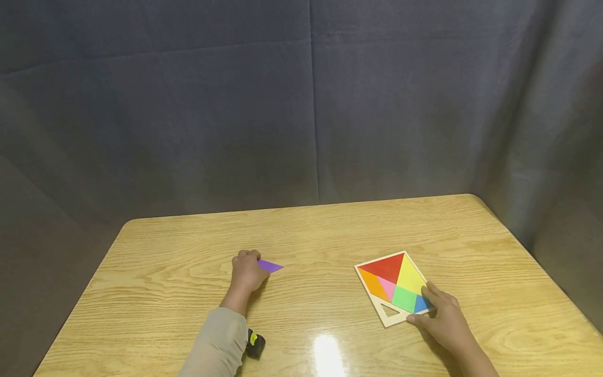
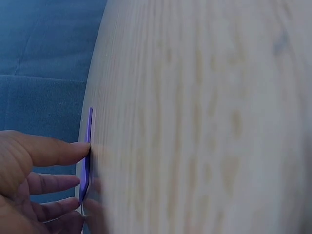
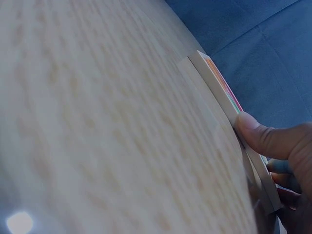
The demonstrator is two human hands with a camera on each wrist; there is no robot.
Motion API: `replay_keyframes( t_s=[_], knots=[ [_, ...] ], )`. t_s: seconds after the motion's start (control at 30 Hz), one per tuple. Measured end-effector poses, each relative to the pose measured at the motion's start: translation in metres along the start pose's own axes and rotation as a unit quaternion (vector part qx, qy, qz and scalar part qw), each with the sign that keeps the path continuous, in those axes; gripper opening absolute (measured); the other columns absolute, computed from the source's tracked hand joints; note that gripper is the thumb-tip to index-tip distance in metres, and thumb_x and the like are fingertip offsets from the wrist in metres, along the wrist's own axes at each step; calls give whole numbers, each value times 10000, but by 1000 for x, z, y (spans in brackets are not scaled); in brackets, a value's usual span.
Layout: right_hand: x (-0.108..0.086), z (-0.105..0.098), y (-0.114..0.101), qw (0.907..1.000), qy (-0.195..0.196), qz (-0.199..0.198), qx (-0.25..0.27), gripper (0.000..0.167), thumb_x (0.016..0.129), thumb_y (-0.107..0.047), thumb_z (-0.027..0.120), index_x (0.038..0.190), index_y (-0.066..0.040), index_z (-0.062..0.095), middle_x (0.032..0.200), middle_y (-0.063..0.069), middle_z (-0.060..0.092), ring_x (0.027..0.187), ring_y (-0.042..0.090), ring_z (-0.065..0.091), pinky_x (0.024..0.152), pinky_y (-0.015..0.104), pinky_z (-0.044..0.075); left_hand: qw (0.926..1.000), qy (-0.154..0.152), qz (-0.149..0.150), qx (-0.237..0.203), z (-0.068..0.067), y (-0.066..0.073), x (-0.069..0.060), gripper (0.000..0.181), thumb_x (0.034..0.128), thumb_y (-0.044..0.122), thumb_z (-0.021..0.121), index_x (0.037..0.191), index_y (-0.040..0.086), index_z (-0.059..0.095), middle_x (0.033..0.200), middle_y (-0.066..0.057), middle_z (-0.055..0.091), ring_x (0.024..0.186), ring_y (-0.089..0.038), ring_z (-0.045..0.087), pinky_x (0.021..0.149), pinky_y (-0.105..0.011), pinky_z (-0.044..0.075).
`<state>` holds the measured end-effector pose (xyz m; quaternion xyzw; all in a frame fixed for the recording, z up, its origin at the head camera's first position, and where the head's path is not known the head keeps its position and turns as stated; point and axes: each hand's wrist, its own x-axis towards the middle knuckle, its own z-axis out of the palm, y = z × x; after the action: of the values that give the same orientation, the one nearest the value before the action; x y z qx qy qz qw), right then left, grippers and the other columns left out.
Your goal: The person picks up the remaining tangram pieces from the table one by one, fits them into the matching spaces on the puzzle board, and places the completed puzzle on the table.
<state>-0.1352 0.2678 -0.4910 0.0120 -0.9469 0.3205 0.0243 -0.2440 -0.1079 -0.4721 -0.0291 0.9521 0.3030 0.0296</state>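
Note:
My left hand (image 1: 247, 271) is at the table's left-centre with a flat purple tangram piece (image 1: 269, 266), whose pointed end sticks out to the right. In the left wrist view the thumb and fingers pinch the purple piece (image 2: 87, 161) by its edges, close to the tabletop. At the right, my right hand (image 1: 445, 318) grips the near right corner of a wooden tangram board (image 1: 392, 320), thumb on its near edge. Red, yellow, orange, pink, green and blue pieces fill the board; one triangular opening (image 1: 389, 310) at its near left corner shows bare.
The light wood-grain table (image 1: 301, 235) has rounded far corners. Behind it and at both sides hangs a dark grey curtain (image 1: 235, 120). A small black object with a yellow-green patch (image 1: 255, 344) sits against the left sleeve. A light glare lies near the front edge.

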Motion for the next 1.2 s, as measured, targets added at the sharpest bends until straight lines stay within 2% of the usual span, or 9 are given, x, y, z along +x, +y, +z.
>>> replay_keyframes(
  t_s=[0.17,0.3,0.7,1.0,1.2],
  knots=[
    [0,0,1,10000,-24,15,8,832,641,-386,712,1193,148,392,1286,303,280,1103,446,258,844,581,259,10000,60,-56,22,0,-2,2,457,679,111,703,1066,-58,528,1119,-233,399,978,-361,351,777,-405,370],
    [0,0,1,10000,-39,11,6,837,640,-390,711,1194,149,390,1286,304,279,1102,446,257,844,582,257,10000,-8,-56,32,-2,-2,4,464,668,118,715,1058,-51,530,1108,-229,398,968,-357,350,769,-404,370],
    [-1,1,1,10000,37,-36,30,790,641,-325,727,1178,157,403,1276,313,285,1093,453,262,846,578,257,9997,28,-200,-159,-3,-4,5,515,629,126,753,1063,-31,526,1049,-213,363,903,-316,333,717,-382,357],
    [-1,-1,4,10000,-14,16,12,825,636,-378,716,1183,152,399,1280,314,279,1092,462,264,848,588,248,9962,17,-236,-841,1,-4,5,450,619,39,746,974,-63,490,1058,-178,281,921,-320,369,727,-366,406],
    [-2,-2,5,10000,32,-30,7,809,636,-357,721,1176,156,405,1274,318,286,1089,470,264,843,592,252,9941,79,-295,-1041,2,-3,5,455,607,7,745,965,-57,472,1046,-194,273,864,-311,435,709,-352,433]
  ],
)
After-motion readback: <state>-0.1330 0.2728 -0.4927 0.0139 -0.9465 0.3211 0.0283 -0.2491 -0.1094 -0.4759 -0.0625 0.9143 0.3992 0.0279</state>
